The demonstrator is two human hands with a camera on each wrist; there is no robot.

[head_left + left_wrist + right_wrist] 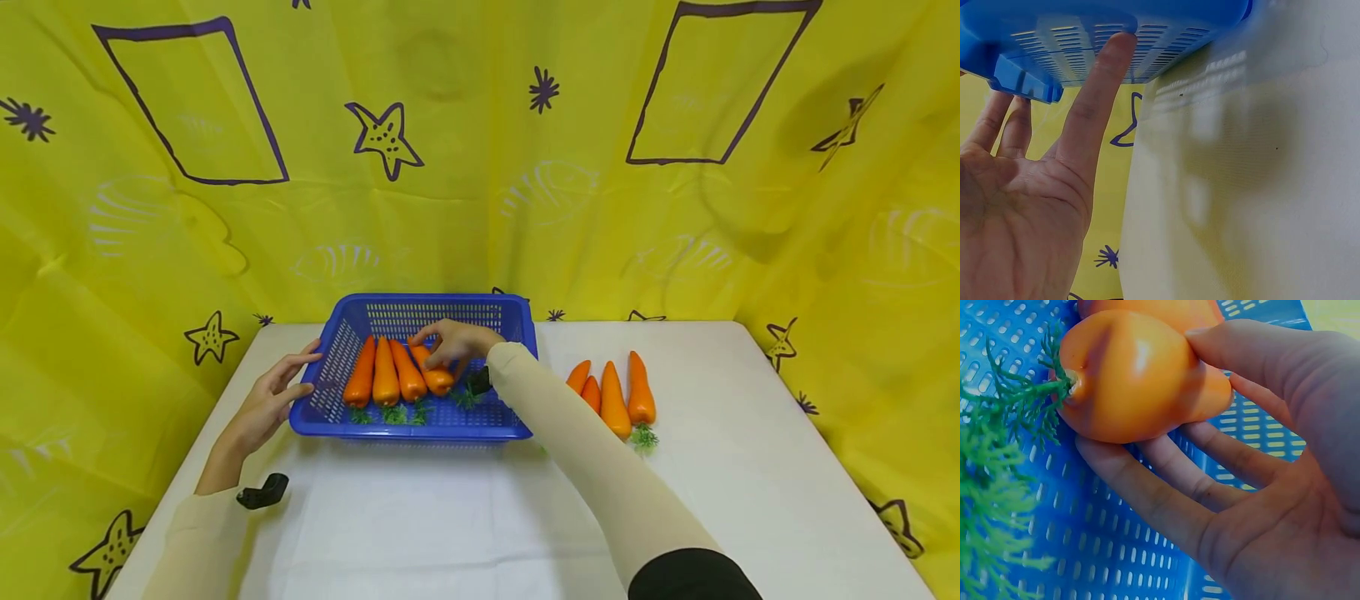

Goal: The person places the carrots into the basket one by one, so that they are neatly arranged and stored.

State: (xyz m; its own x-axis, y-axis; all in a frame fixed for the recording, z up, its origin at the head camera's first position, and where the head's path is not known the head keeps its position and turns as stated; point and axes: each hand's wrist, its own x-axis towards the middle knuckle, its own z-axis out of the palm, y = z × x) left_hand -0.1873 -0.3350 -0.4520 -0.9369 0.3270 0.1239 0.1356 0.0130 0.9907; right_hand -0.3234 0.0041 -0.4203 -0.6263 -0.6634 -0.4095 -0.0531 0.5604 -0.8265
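My right hand [459, 343] reaches into the blue plastic basket [420, 433] and grips the rightmost carrot [1129, 375] there, thumb on its upper side and fingers curled beneath. This carrot has a green leafy top [1019, 394] that points away from the palm in the right wrist view. Three more carrots [384, 375] lie side by side to its left, with their tips toward the back. At the basket's left side is my left hand [264, 404], its straight fingers at the rim and its thumb [1100, 81] against the slotted wall.
Several loose carrots [615, 400] lie on the white table [420, 525] to the right of the basket, partly behind the right sleeve [577, 450]. A yellow patterned cloth [465, 242] encloses the table at the back and sides.
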